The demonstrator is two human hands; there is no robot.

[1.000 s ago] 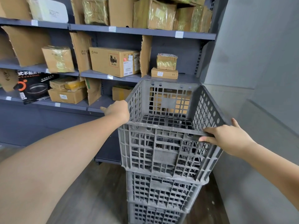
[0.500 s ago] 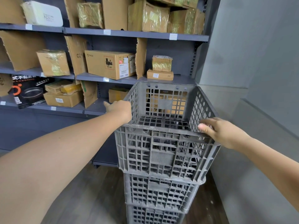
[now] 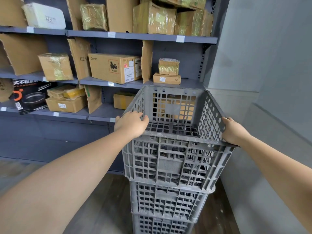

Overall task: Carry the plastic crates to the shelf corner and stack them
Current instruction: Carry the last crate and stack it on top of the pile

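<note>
A grey slatted plastic crate (image 3: 170, 159) sits on top of a stack, with a second crate (image 3: 167, 201) under it and a third crate (image 3: 162, 225) at the bottom. The stack stands in the corner between the shelf and the wall. My left hand (image 3: 130, 124) lies over the top crate's left rim near its front corner, fingers curled over the edge. My right hand (image 3: 233, 130) presses against the right rim near the front right corner. The top crate is empty inside.
A dark grey shelf unit (image 3: 141, 37) full of cardboard boxes (image 3: 114, 67) runs behind and to the left of the stack. A grey wall (image 3: 270, 81) with a ledge closes the right side. Wooden floor (image 3: 108, 200) lies to the left of the stack.
My right hand moved from the front rim to the right side rim. My left hand shifted slightly along the left rim. The top crate now sits squarer on the stack.
</note>
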